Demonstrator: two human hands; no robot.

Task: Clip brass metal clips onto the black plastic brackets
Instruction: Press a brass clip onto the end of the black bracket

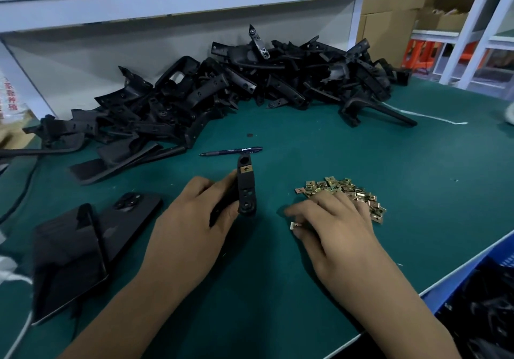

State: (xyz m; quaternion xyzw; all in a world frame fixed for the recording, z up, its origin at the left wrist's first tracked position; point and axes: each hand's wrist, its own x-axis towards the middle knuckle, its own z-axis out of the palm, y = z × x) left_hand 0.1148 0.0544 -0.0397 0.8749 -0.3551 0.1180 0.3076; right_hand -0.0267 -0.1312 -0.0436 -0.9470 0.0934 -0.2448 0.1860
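Left hand [192,219] gripping black bracket [246,189] upright, right hand [328,222] pinching 1 brass clip [295,225] beside clip pile [345,192]

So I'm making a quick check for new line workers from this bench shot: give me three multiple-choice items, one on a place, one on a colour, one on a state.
1. Where does the pen lie?
A. on the shelf above
B. on the mat between the heap of brackets and the hands
C. in the blue bin

2. What colour is the bench mat?
A. dark green
B. red
C. white

3. What is the left hand doing?
A. lying flat on the phone
B. holding the pen
C. gripping a black bracket that already carries one brass clip

Answers:
1 B, the pen sits on the mat just beyond the held bracket, before the heap of brackets.
2 A, the surface is deep green all over.
3 C, the fingers wrap the bracket while the right hand rests on the pile of clips.
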